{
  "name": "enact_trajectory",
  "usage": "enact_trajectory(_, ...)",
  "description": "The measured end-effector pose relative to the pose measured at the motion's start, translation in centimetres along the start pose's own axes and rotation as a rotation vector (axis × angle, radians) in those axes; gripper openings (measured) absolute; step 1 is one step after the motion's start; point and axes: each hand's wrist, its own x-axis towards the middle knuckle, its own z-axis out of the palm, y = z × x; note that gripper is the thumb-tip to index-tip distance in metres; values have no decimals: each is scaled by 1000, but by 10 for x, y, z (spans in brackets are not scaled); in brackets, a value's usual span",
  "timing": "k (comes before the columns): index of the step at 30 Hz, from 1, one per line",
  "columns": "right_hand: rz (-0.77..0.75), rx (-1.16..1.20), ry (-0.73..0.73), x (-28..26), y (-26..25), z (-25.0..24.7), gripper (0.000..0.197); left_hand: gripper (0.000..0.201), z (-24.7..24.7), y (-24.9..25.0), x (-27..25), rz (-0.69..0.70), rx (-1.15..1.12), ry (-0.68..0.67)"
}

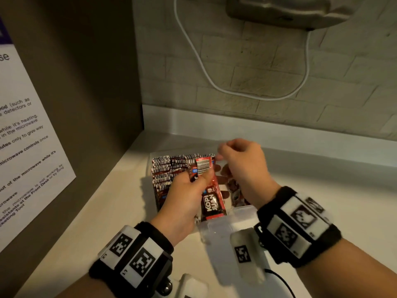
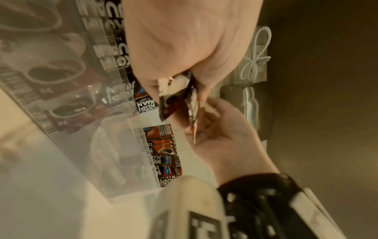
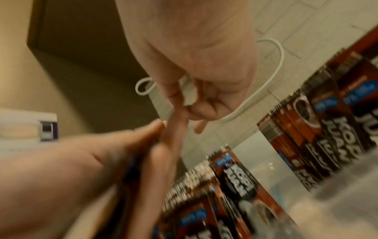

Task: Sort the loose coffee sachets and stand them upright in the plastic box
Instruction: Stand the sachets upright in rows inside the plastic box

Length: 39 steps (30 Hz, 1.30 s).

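The left hand [image 1: 184, 196] holds a small bunch of red-and-black foil coffee sachets [image 1: 211, 190] in a closed grip, thumb pressed across the uppermost one, directly above the clear rectangular plastic box [image 1: 217, 227] on the pale tabletop [image 1: 103, 214]. The right hand [image 1: 245, 168] hovers just beside the bunch's top edge, fingers curled with thumb and forefinger drawn together; whether that grip pinches a sachet cannot be told. Inside the box, a row of matching sachets [image 1: 169, 171] stands packed along the left side. A white cable [image 1: 206, 72] loops down the brick-pattern wall behind.
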Motion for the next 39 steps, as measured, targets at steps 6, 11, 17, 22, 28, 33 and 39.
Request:
enact_trajectory(6, -17, 41, -316, -15, -11, -25, 15, 12, 3, -1, -1, 24, 100, -26)
enact_trajectory(11, -12, 607, -206, -18, -28, -46, 15, 49, -1, 8, -1, -51, 59, -13)
enact_trajectory(17, -114, 167, -281, -37, -13, -40, 45, 35, -2, 19, 4, 30, -122, 33)
enact_trajectory(22, -192, -136, -254, -41, -2, -28, 26, 11, -1, 11, 5, 115, 3, 99)
enact_trajectory(28, 18, -140, -88, -18, 19, -27, 29, 24, -2, -3, 1, 49, 119, 146)
enact_trajectory(33, 293, -10, -148, 3, 40, -11, 16, 30, -1, -8, -1, 77, 192, 140)
enact_trajectory(39, 356, -250, -296, 16, 47, 4, 26, 31, 0, -10, -2, 97, 228, 119)
